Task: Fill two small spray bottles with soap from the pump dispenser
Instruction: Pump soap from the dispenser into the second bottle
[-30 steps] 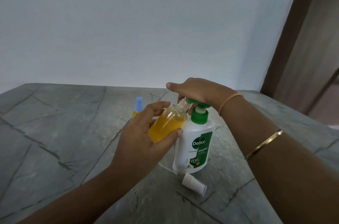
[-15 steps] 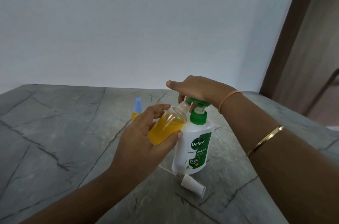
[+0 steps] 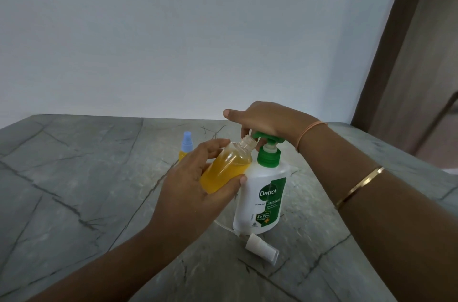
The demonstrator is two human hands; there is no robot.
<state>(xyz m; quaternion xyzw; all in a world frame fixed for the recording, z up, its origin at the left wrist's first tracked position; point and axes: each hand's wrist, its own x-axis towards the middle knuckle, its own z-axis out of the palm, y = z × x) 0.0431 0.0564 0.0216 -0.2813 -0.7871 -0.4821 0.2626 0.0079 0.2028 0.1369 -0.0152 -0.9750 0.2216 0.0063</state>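
Note:
A white pump dispenser [image 3: 262, 197] with a green collar and green pump head stands on the grey stone counter [image 3: 74, 190]. My right hand [image 3: 267, 121] rests on top of the pump head, fingers spread over it. My left hand [image 3: 195, 185] grips a small clear spray bottle [image 3: 225, 168], tilted, uncapped and mostly full of yellow soap, with its open neck right at the pump's spout. A second small bottle [image 3: 186, 148] with a blue spray cap stands behind my left hand, partly hidden. A white spray cap [image 3: 262, 248] with its thin tube lies in front of the dispenser.
The counter runs back to a white wall [image 3: 173, 54]. A brown door frame [image 3: 386, 54] rises at the right, past the counter's right edge.
The pump head has come up a little under my right hand. The tilted bottle in my left hand stays at the spout.

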